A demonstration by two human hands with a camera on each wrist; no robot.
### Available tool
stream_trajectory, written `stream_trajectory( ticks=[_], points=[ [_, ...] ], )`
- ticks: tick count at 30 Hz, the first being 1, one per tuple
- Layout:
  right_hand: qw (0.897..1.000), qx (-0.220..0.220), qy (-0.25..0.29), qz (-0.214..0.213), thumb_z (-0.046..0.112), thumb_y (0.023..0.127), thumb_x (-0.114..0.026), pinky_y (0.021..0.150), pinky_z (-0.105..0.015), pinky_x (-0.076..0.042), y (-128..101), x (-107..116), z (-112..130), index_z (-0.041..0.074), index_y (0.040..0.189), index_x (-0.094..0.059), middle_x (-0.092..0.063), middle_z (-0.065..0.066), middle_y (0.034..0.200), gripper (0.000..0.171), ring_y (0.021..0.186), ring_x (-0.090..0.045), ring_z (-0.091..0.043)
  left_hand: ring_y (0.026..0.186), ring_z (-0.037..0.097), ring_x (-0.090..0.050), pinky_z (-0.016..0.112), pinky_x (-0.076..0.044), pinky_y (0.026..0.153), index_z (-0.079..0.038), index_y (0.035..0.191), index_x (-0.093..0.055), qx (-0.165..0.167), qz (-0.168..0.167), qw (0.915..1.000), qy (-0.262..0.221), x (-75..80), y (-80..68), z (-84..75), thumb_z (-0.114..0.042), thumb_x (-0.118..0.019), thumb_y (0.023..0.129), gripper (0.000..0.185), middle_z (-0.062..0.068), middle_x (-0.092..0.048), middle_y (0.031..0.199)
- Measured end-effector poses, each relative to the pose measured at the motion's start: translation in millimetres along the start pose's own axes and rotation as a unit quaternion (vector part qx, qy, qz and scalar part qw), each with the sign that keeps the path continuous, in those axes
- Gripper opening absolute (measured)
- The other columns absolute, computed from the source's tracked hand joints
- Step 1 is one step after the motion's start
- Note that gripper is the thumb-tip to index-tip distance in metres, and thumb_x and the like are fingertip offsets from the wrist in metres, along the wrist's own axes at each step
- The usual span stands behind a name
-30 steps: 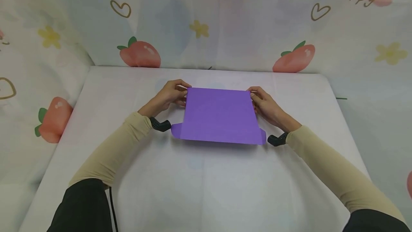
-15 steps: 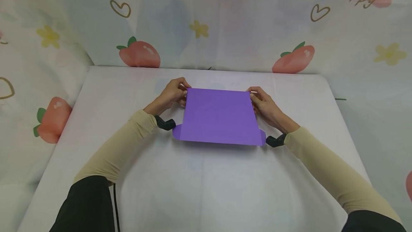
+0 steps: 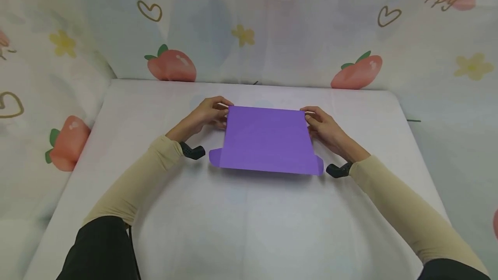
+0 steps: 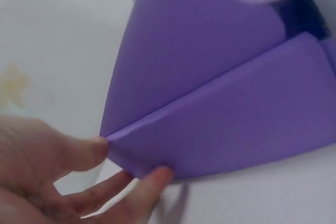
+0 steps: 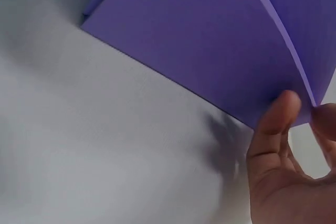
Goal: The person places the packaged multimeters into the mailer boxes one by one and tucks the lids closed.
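Note:
A purple cardboard box (image 3: pixel 268 139) stands on the white table, its lid raised at the front and side flaps sticking out near the front. My left hand (image 3: pixel 206 116) holds the box's back left corner. In the left wrist view, the left fingertips (image 4: pixel 160 176) touch the side wall and corner, and a dark gap shows under the lid. At the back right corner, my right hand (image 3: pixel 326 128) grips the box. One right fingertip (image 5: pixel 287 103) presses the side wall in the right wrist view, another meeting the corner. What lies inside the box is hidden.
The white table (image 3: pixel 249 228) reaches back to a patterned cloth backdrop (image 3: pixel 288 33) with peaches, flowers and the word happy. Black wrist-worn devices (image 3: pixel 193 151) jut inward below both hands. A black cable (image 3: pixel 134 254) hangs beside the left arm.
My left wrist has shifted slightly toward the box and then back left. Both hands stay at the back corners, and the box has hardly moved.

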State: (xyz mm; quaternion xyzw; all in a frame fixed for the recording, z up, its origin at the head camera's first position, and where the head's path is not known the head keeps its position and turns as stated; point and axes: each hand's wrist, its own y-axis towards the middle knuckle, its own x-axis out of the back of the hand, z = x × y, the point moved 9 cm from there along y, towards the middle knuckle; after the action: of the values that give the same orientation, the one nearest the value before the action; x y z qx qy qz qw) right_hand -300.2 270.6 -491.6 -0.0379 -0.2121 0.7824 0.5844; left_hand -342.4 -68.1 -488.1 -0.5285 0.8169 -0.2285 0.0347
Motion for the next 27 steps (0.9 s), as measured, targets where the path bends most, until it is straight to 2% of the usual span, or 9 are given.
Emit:
stream_trajectory(
  ticks=[2,5,10,15,19,24,27],
  points=[
    [1.000,0.002,-0.008,0.000,0.029,0.112,-0.046,0.081,-0.021,-0.051,-8,3,-1,0.024,0.158,-0.038,-0.050,-0.001,0.144,0.046,0.094,-0.061,-0.007,0.113,0.028,-0.069,0.039,-0.063,0.090,-0.011,0.146,-0.057,0.004,0.012,0.9999,0.009,-0.9,-4.0,2.5,-0.012,-0.057,0.107,0.039,0.019,-0.060,0.144],
    [1.000,0.015,-0.006,0.000,0.031,0.111,-0.049,0.087,-0.020,-0.055,-22,7,-1,0.021,0.161,-0.034,-0.044,-0.011,0.154,0.053,0.102,-0.064,-0.008,0.122,0.032,-0.066,0.045,-0.061,0.096,-0.014,0.152,-0.052,0.009,0.016,0.9994,0.030,-1.4,-14.8,5.9,-0.016,-0.058,0.107,0.046,0.017,-0.059,0.146],
    [1.000,0.029,-0.011,-0.001,0.033,0.110,-0.052,0.093,-0.022,-0.058,-50,5,3,0.010,0.162,-0.029,-0.040,-0.023,0.159,0.061,0.110,-0.066,-0.006,0.130,0.037,-0.063,0.045,-0.063,0.092,-0.012,0.159,-0.042,0.024,0.022,0.9991,0.029,-9.0,-37.7,14.6,-0.021,-0.060,0.107,0.056,0.019,-0.055,0.152],
    [0.999,-0.005,-0.030,0.020,0.036,0.109,-0.054,0.096,-0.018,-0.055,-72,-9,1,0.012,0.165,-0.022,-0.039,-0.022,0.162,0.069,0.113,-0.064,0.002,0.133,0.038,-0.061,0.043,-0.064,0.088,-0.010,0.161,-0.037,0.025,0.035,0.9991,-0.008,-18.6,-55.1,19.5,-0.022,-0.060,0.107,0.060,0.018,-0.049,0.157],
    [0.999,-0.016,-0.035,0.017,0.034,0.108,-0.057,0.095,-0.016,-0.053,-79,-16,-2,0.014,0.165,-0.023,-0.042,-0.022,0.159,0.069,0.113,-0.062,0.002,0.130,0.038,-0.063,0.043,-0.063,0.090,-0.009,0.162,-0.036,0.010,0.037,0.9984,-0.040,-23.4,-58.9,19.9,-0.018,-0.060,0.107,0.060,0.018,-0.048,0.157],
    [0.999,-0.002,-0.035,0.012,0.026,0.107,-0.060,0.093,-0.020,-0.057,-77,-20,-3,0.012,0.164,-0.025,-0.043,-0.024,0.157,0.069,0.111,-0.064,0.001,0.128,0.036,-0.065,0.040,-0.063,0.091,-0.010,0.161,-0.039,0.001,0.021,0.9990,-0.040,-25.2,-57.0,20.0,-0.014,-0.064,0.104,0.063,0.017,-0.050,0.155],
    [0.999,0.000,-0.041,0.008,0.027,0.107,-0.060,0.093,-0.019,-0.057,-76,-20,-3,0.013,0.164,-0.025,-0.043,-0.024,0.158,0.068,0.111,-0.064,0.002,0.127,0.036,-0.066,0.040,-0.063,0.090,-0.010,0.160,-0.040,0.000,0.015,0.9990,-0.043,-25.1,-55.9,20.1,-0.013,-0.065,0.103,0.062,0.017,-0.052,0.153]
  ],
)
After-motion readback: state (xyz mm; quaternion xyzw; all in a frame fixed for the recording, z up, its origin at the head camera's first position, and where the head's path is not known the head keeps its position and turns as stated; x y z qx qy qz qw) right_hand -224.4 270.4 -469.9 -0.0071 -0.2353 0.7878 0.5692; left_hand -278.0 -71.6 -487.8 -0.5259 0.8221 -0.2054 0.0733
